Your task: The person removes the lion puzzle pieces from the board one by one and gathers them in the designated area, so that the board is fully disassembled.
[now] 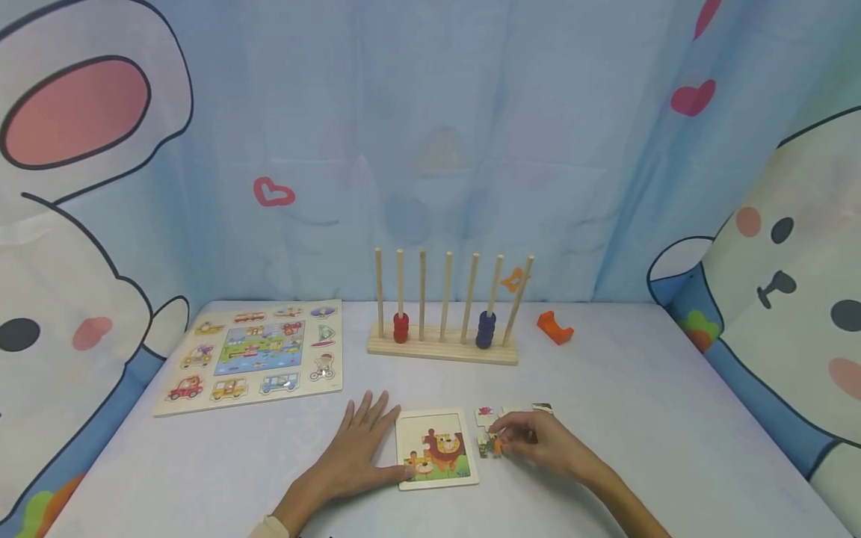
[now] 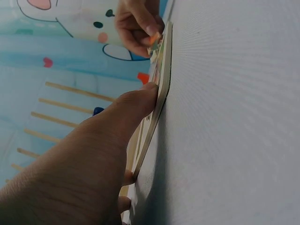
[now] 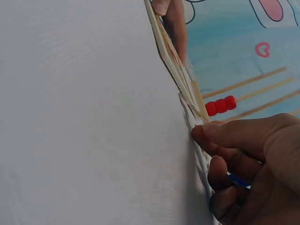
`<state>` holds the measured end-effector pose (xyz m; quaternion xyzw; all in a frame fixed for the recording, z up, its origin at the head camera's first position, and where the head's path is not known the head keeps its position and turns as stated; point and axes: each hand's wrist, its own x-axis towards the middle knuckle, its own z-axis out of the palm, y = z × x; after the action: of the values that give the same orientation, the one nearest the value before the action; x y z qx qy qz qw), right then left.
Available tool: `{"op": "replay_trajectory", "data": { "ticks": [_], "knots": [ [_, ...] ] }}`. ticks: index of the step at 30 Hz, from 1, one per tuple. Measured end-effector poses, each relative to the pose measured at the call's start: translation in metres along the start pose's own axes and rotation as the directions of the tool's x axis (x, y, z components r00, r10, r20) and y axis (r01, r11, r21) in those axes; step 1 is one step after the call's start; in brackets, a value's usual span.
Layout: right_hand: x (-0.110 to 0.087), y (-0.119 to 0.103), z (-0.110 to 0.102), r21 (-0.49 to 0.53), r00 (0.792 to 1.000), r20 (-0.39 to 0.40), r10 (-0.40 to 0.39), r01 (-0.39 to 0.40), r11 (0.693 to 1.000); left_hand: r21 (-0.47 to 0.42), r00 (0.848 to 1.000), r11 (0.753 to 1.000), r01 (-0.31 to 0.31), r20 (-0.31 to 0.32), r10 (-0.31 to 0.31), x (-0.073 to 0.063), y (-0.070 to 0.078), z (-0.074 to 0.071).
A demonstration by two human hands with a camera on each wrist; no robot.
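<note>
A wooden puzzle tray (image 1: 413, 432) lies at the front middle, with lion-picture pieces (image 1: 444, 450) fitted in its lower and right part. My left hand (image 1: 359, 457) rests spread beside it, the thumb pressing the tray's lower left edge. Right of the tray, my right hand (image 1: 541, 442) pinches a small puzzle piece (image 1: 497, 446) with orange and green on it between thumb and forefinger. In the left wrist view that piece (image 2: 154, 43) shows at the fingertips, tilted up. Other loose pieces (image 1: 484, 415) lie around and partly under the right hand.
Behind the tray stands a wooden peg rack (image 1: 440, 347) with red beads (image 1: 400, 327) and dark blue beads (image 1: 486, 329). An orange curved block (image 1: 554, 329) lies to its right. At the back left is a vehicle peg puzzle board (image 1: 252, 396). A printed curtain (image 1: 430, 149) hangs behind.
</note>
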<state>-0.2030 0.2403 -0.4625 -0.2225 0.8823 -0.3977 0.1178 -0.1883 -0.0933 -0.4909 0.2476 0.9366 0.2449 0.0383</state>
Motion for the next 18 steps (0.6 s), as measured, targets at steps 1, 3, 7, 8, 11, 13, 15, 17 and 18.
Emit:
{"op": "replay_trajectory", "data": {
  "ticks": [1, 3, 7, 8, 11, 13, 15, 17, 18],
  "knots": [
    [-0.0005, 0.0001, 0.0010, 0.004, 1.000, -0.003, -0.004, 0.004, 1.000, 0.002, 1.000, 1.000, 0.000, 0.000, 0.000, -0.0001, 0.0000, 0.0000],
    [-0.0009, -0.0001, 0.0023, 0.002, 1.000, -0.006, -0.009, 0.009, 1.000, 0.001, 1.000, 1.000, 0.001, 0.000, -0.001, -0.0004, 0.0005, -0.0004],
    [-0.0012, -0.0008, 0.0031, -0.032, 1.000, -0.016, -0.021, 0.021, 0.999, 0.006, 1.000, 1.000, 0.002, 0.003, -0.002, -0.0006, 0.0001, -0.0005],
    [-0.0013, -0.0008, 0.0030, -0.042, 1.000, -0.018, -0.023, 0.023, 0.999, 0.003, 1.000, 1.000, 0.004, 0.004, -0.004, -0.0006, 0.0002, -0.0008],
    [-0.0015, -0.0006, 0.0022, -0.066, 0.999, -0.021, -0.024, 0.022, 0.998, 0.003, 1.000, 1.000, 0.014, 0.013, -0.014, -0.0002, 0.0002, -0.0008],
    [-0.0017, 0.0001, 0.0020, -0.074, 0.999, -0.022, -0.026, 0.024, 0.997, 0.004, 1.000, 1.000, 0.015, 0.015, -0.015, 0.0000, 0.0005, -0.0010],
    [-0.0017, 0.0008, 0.0018, -0.084, 0.999, -0.023, -0.029, 0.027, 0.996, 0.004, 1.000, 1.000, 0.014, 0.016, -0.014, 0.0001, 0.0007, -0.0012],
    [-0.0020, 0.0014, 0.0017, -0.090, 0.999, -0.025, -0.034, 0.031, 0.995, 0.003, 1.000, 1.000, 0.012, 0.015, -0.012, -0.0001, 0.0005, -0.0012],
    [-0.0021, 0.0016, 0.0016, -0.094, 0.999, -0.027, -0.036, 0.033, 0.995, 0.001, 1.000, 1.000, 0.010, 0.015, -0.010, -0.0001, 0.0003, -0.0011]
  ]
}}
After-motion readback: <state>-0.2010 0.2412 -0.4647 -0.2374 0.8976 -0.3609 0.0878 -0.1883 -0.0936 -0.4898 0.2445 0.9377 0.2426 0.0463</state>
